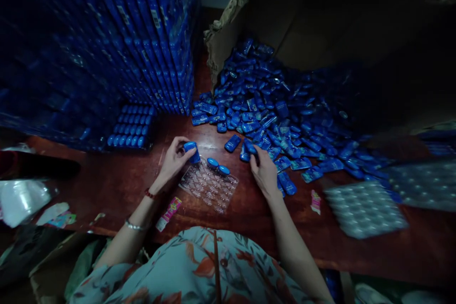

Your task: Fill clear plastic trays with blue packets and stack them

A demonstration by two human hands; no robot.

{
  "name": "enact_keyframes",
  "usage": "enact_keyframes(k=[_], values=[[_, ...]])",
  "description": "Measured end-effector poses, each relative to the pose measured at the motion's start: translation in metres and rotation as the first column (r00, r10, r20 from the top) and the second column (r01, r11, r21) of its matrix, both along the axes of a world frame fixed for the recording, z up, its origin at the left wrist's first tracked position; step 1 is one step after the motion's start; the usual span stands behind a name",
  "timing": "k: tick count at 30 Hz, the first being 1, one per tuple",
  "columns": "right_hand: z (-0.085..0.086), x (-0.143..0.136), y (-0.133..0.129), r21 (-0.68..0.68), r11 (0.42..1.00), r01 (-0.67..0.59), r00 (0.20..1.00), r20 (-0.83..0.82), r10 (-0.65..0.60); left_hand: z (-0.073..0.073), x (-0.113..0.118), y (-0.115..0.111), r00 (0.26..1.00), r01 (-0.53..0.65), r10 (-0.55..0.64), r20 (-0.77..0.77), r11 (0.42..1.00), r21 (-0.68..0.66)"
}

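Note:
My left hand (176,159) pinches a small flat blue container (192,153) with a rounded, glossy top, just above the far left corner of a clear plastic tray with cells (210,187). Two more blue containers (218,166) stand upright at the tray's far edge. On the right, my right hand (262,168) has its thumb and fingers around another blue container (250,145), at the near edge of a large loose heap of them (256,114). A single blue container (232,143) lies between the hands, nearer the right.
A torn cardboard box (228,28) opens behind the heap. Tall stacks of packed blue containers (149,47) rise at the left, with one filled tray (130,126) before them. Cell trays (365,209) lie at right. Pink wrappers (169,213) and a white plastic bag (23,202) are nearby.

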State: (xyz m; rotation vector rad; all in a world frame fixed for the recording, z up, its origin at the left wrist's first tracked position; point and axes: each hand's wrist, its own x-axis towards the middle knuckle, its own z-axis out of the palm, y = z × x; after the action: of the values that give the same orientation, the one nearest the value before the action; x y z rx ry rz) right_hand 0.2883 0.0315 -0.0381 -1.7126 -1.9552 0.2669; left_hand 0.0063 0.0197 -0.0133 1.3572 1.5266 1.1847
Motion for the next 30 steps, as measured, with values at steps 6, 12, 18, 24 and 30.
enact_keyframes(k=[6,12,18,24,30], values=[[0.026,0.015,-0.061,-0.111,0.99,0.085,0.936,-0.331,-0.118,-0.007,0.002,-0.064,0.985,-0.074,0.068,-0.16,0.997,-0.032],[0.013,-0.037,-0.093,-0.126,0.979,-0.16,0.915,-0.392,0.099,-0.013,0.016,-0.07,0.966,0.13,-0.126,-0.224,0.992,0.001],[-0.001,-0.048,-0.073,0.006,0.936,-0.353,0.928,0.133,0.349,-0.012,0.01,-0.058,0.817,0.427,-0.347,-0.46,0.901,0.08],[0.033,-0.048,-0.062,-0.157,0.906,-0.392,0.752,0.513,0.414,0.002,0.02,-0.057,0.501,0.58,-0.391,-0.772,0.814,-0.035],[0.047,-0.057,-0.05,-0.244,0.867,-0.434,0.65,0.582,0.489,0.016,0.025,-0.046,0.374,0.568,-0.432,-0.821,0.806,-0.166]])
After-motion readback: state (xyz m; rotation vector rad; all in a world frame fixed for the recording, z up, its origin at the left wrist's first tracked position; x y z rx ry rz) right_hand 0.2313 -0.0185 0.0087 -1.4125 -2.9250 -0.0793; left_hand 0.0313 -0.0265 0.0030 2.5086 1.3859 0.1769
